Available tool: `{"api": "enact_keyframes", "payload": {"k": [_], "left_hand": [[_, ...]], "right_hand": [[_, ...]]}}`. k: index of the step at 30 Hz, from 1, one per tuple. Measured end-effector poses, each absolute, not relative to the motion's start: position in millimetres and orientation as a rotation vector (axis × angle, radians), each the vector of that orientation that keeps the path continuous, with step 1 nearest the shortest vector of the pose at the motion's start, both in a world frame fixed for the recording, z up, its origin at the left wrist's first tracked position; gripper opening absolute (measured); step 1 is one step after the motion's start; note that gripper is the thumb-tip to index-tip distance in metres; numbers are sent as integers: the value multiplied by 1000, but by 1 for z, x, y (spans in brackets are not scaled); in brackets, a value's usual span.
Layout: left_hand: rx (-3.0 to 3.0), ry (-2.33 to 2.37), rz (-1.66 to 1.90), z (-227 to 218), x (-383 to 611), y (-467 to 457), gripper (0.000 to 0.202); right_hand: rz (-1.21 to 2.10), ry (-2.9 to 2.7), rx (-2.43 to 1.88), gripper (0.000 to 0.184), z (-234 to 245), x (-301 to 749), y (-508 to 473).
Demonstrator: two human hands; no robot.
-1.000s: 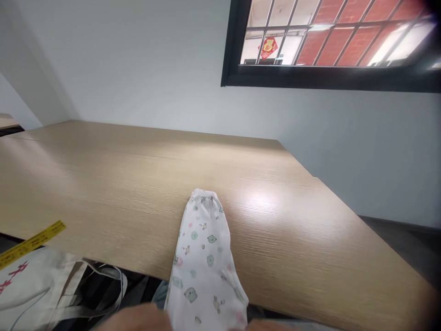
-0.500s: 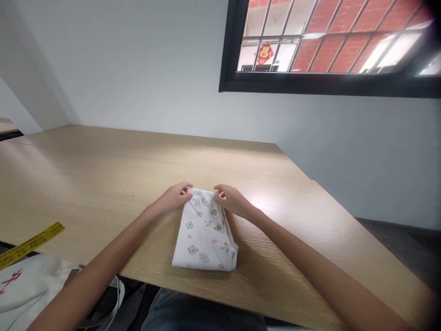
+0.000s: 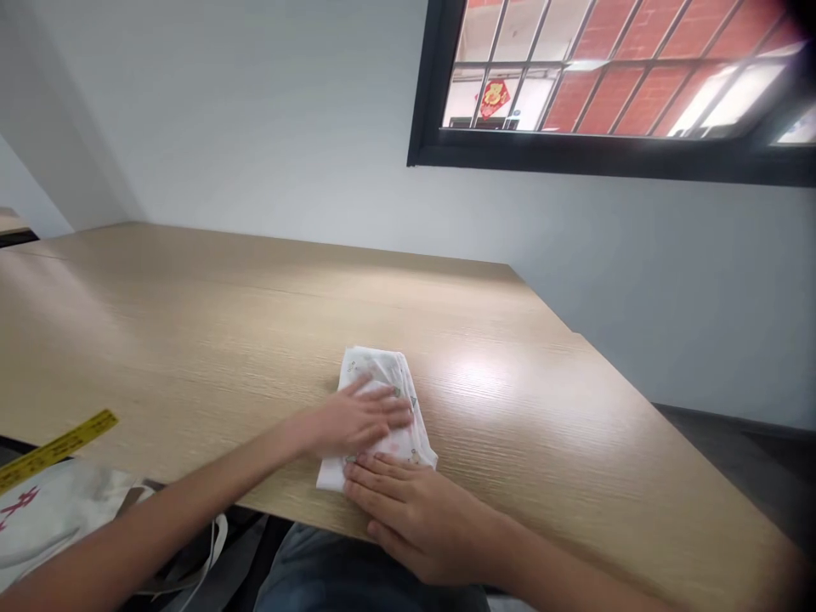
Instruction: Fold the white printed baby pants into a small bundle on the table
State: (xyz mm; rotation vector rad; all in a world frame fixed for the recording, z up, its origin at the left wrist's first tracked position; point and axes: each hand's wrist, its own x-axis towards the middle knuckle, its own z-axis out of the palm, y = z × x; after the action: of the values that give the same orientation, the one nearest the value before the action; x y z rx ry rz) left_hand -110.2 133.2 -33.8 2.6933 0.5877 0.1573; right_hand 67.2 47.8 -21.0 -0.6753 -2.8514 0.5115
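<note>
A folded white cloth [image 3: 376, 361] with small printed animal figures lies near the table's front edge, partly covered by both hands. My left hand [image 3: 360, 418] rests flat across its middle, fingers spread and slightly blurred. Closer to me, my right hand [image 3: 414, 510] lies on the cloth's near end with its fingers stretched out. Neither hand grips the fabric. Layered edges show along the cloth's right side.
The wooden table [image 3: 223, 314] reaches back to a pale wall. A yellow strip with dark print [image 3: 60, 446] lies over the front edge at left, above a white bag [image 3: 60, 518]. A barred window [image 3: 605, 76] is at upper right.
Both hands have let go of the cloth's far corners and come nearer to me, now lying flat on top. The cloth's far end has been folded over toward me.
</note>
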Motion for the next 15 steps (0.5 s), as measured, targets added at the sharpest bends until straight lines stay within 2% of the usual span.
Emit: {"api": "enact_keyframes", "payload": {"k": [7,11,15], "left_hand": [[2803,1070,401,-34,-96,226,37],[2699,1212,603,-24,-104,211,40],[2561,1318,761,-23,-128,164,39]], "right_hand": [[638,-2857,-681,40,-14,65,27],[617,-2752,-615,34,-4,73,22],[396,-2499,-675,30,-8,89,48]]}}
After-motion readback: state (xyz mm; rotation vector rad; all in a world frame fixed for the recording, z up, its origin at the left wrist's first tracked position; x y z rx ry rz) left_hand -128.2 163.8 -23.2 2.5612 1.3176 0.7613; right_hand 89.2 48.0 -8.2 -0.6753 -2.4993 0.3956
